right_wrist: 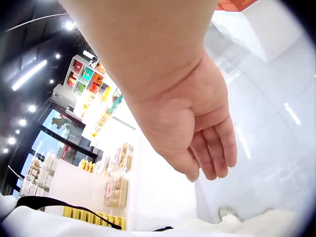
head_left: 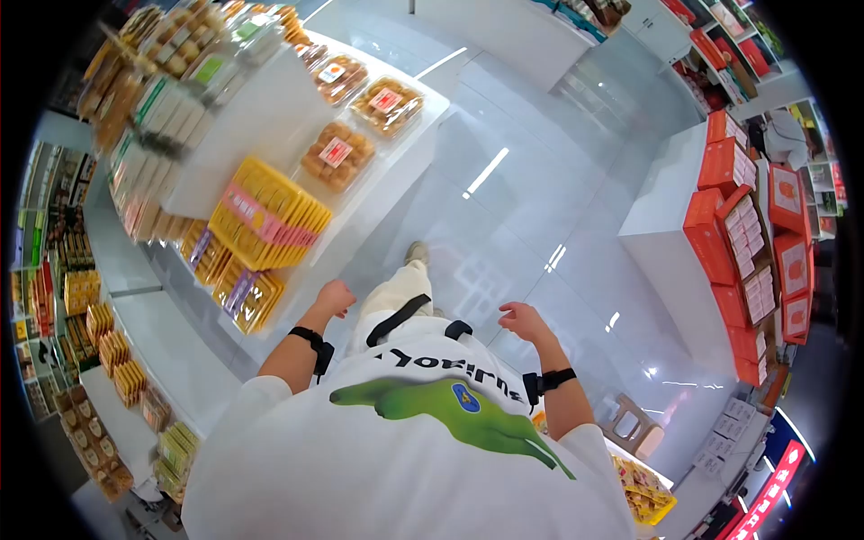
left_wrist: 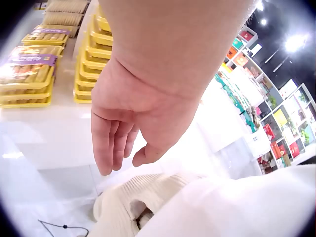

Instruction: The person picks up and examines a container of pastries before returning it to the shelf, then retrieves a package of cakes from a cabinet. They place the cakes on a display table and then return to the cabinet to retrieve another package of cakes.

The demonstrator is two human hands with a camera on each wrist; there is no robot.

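My left hand (head_left: 335, 297) (left_wrist: 121, 145) hangs empty with its fingers loosely curled, close to the edge of a white display shelf (head_left: 360, 220) that carries yellow trays of pastry (head_left: 267, 214) (left_wrist: 29, 74). My right hand (head_left: 522, 319) (right_wrist: 207, 148) is also empty, fingers relaxed, out over the glossy white floor (head_left: 522, 207). Neither hand touches anything. I stand in a shop aisle, with my shoe (head_left: 416, 253) pointing ahead.
Clear boxes of buns (head_left: 337, 155) lie on the shelf top at the left. A white counter (head_left: 666, 234) stacked with orange gift boxes (head_left: 747, 243) stands at the right. More shelves of packaged goods (head_left: 90, 333) line the far left. A small stool (head_left: 634, 423) stands at the lower right.
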